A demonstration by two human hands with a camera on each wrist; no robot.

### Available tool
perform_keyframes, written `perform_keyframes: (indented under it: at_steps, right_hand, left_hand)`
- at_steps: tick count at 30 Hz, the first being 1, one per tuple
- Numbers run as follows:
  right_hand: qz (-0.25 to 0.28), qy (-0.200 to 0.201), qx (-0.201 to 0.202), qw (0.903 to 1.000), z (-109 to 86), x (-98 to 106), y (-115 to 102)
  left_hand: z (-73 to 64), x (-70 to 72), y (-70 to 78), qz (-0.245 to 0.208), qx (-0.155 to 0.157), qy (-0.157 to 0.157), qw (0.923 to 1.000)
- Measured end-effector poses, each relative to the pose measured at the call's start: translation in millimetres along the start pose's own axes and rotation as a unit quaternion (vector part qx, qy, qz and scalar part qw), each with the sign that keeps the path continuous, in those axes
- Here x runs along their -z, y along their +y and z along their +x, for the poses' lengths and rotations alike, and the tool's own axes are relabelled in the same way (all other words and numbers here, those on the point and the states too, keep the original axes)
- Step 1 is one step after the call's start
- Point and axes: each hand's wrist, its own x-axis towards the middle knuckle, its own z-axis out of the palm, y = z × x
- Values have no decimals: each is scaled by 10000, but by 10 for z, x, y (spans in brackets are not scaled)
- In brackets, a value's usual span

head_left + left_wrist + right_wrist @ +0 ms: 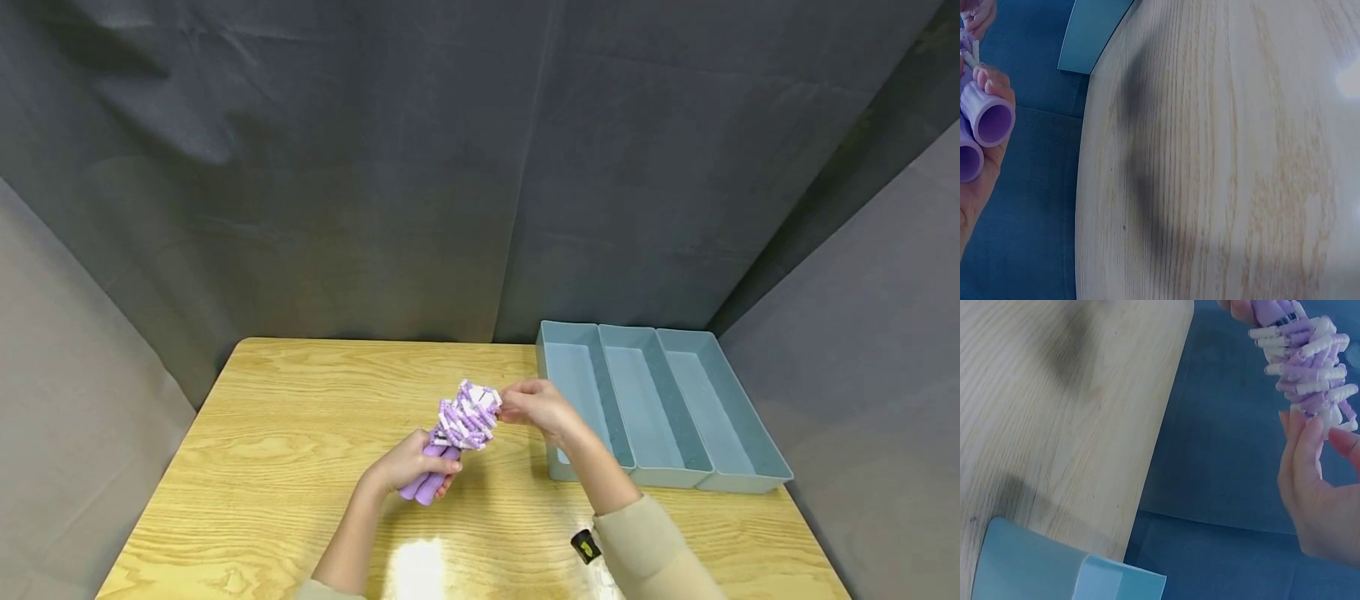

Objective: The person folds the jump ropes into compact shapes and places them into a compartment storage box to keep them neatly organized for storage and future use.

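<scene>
A beaded jump rope is gathered into a thick bundle of purple and white beads [468, 414], with its two purple handles [429, 487] side by side below. My left hand [411, 463] grips both handles, thumb across them, above the table. In the left wrist view the hollow handle ends [977, 103] face the camera. At the bundle's far end my right hand [538, 407] pinches the beads with fingertips and thumb. From the right wrist view, that hand [1322, 494] comes at the beads [1313, 369] from below.
A blue-grey tray [633, 477] with three long compartments stands at the table's right side. A small black piece [585, 546] with a yellow-green mark lies near my right sleeve [647, 537]. Dark curtains [375, 183] hang behind the wooden table [300, 433].
</scene>
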Motion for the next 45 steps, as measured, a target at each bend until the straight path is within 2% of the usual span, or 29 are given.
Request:
perform_keyframes:
  at_steps: [4,8,12,18,21,24,27,32,38,45]
  right_hand:
    - [396,-558,-1,9977,4,56,16]
    - [643,-824,-105,9945,13,80,43]
    - [539,-822,-58,9951,17,58,77]
    - [310,-346,185,9987,-5,9,101]
    - [345,-351,339,9982,15,21,149]
    - [382,-327,254,9984,26,10,161]
    - [412,-204,-21,9989,14,-18,127]
    - [526,-371,-222,9977,18,-6,107]
    - [544,-531,-205,9969,37,26,121]
    - [715,-1085,-273,9911,47,80,110]
  left_hand:
    - [2,13,-26,-84,-26,-86,9999]
    - [13,26,-57,-128,-57,-176,9997]
    - [18,29,-73,-49,-32,-235,9997]
    - [21,26,-80,4,-11,-276,9996]
    - [13,29,-90,-51,14,-315,9995]
    - [3,38,-116,-159,63,-322,9993]
    - [-11,44,-133,-285,87,-322,9990]
    - [-18,48,-157,-356,109,-314,9988]
    - [-14,45,-181,-509,88,-358,9980]
    - [-20,45,-219,-802,80,-583,9950]
